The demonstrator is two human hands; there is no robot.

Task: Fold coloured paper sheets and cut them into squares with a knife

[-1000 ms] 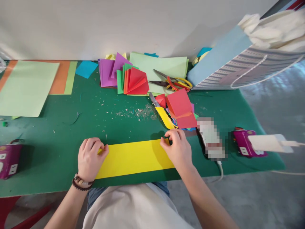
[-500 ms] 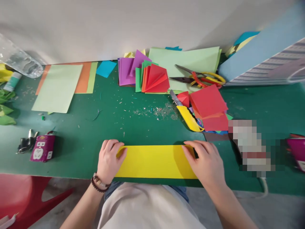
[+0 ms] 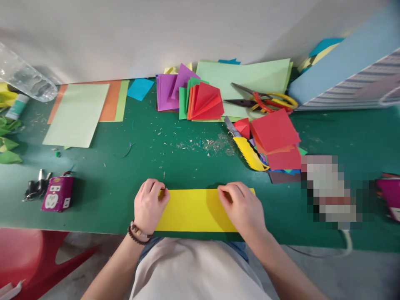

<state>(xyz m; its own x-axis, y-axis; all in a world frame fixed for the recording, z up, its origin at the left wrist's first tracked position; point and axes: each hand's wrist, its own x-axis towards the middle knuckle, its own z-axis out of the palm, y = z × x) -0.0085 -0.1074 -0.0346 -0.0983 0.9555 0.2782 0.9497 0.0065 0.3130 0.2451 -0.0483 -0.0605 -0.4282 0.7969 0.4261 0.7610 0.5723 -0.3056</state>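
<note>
Head view: yellow rectangular paper strip (image 3: 192, 210) lies flat on the green tabletop (image 3: 195, 175), between and under both hands, long axis 9-to-3 o'clock. Left hand (image 3: 150, 204) covers its 9 o'clock end; thumb and index drawn in narrow at the far corner. Right hand (image 3: 245, 208) lies across the strip short of the 3 o'clock end, so the far corner there pokes out past it; its fingertips bunch narrow at the 12 o'clock long edge. Can't tell if either hand pinches paper or just presses. Near long edge sits just inside the table's 6 o'clock rim, little room there. Open room at 12, crumbs farther out. Yellow-handled metal-bladed cutter (image 3: 250, 154) and red paper squares (image 3: 276, 131) crowd 1 o'clock, apart from the strip.
</note>
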